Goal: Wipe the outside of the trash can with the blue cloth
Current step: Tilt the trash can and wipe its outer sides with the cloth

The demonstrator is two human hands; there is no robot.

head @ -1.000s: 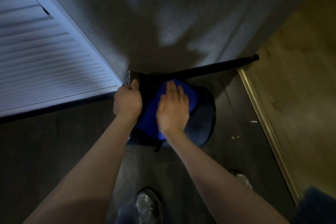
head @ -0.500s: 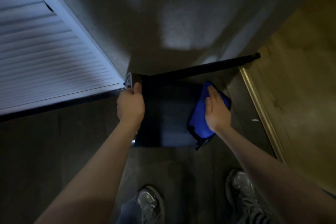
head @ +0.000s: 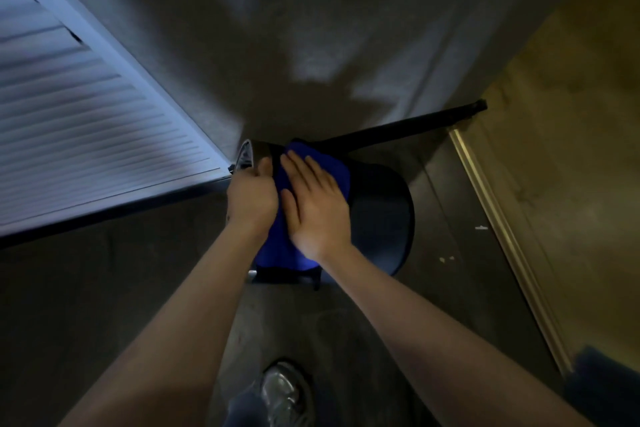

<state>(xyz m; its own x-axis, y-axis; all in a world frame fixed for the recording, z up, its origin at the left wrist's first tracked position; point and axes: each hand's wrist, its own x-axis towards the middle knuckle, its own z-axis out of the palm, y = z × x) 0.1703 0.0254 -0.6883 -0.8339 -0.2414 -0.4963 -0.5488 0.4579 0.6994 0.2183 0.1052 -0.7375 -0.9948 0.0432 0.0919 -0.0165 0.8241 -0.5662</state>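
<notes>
A dark trash can (head: 381,218) stands on the floor in the corner by the wall, seen from above. The blue cloth (head: 277,246) lies spread over the left part of its top. My right hand (head: 317,208) lies flat on the cloth with fingers stretched out, pressing it down. My left hand (head: 251,198) is closed around the can's left edge near a shiny metal part (head: 247,152), right beside the cloth. Most of the can's left side is hidden under hands and cloth.
A white louvered door (head: 86,135) is at the left, a grey wall (head: 311,28) straight ahead with a dark baseboard (head: 405,126). A metal threshold strip (head: 502,229) and wooden flooring (head: 581,184) run at the right. My shoe (head: 284,392) is on the dark floor below.
My right hand has slid the blue cloth from the can's right side back across the top to the left, beside my left hand. The left hand keeps its hold.
</notes>
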